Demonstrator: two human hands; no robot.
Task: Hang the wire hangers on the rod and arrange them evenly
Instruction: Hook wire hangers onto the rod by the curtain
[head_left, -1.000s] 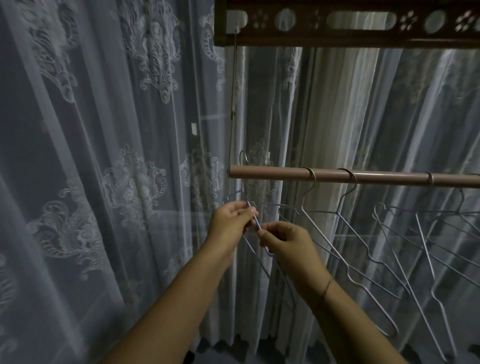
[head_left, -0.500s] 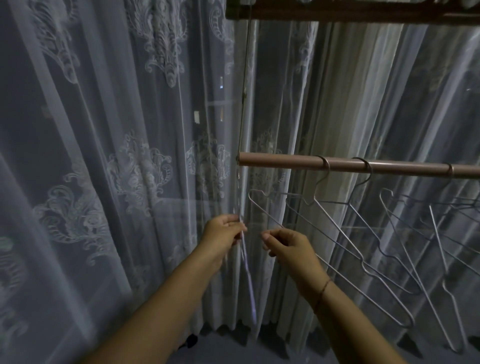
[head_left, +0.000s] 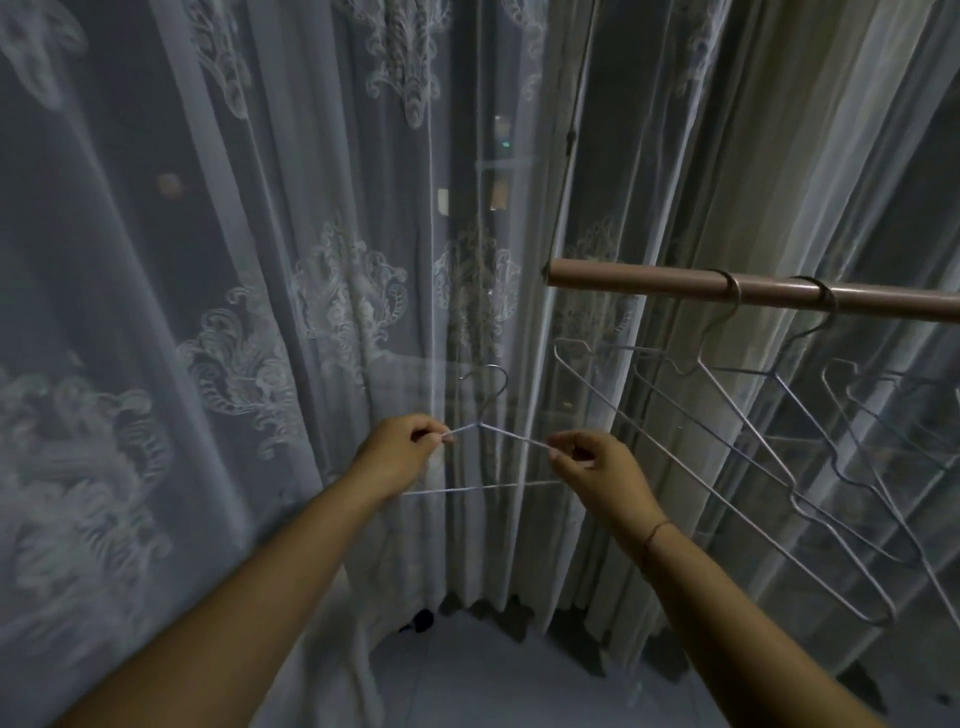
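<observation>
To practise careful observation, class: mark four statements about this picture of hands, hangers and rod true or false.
1. The silver wire hanger in both hands is hooked on the pinkish-brown round rod. False: it is held below and left of the rod's end.
2. The left hand and right hand each pinch one shoulder of it. True.
3. Other wire hangers hang on the rod. True.
4. The held hanger's hook points downward. False: it points up.

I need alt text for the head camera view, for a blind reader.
The left hand and right hand pinch a wire hanger by its shoulders, below and left of the rod. Other hangers hang on it, before lace curtains.
</observation>
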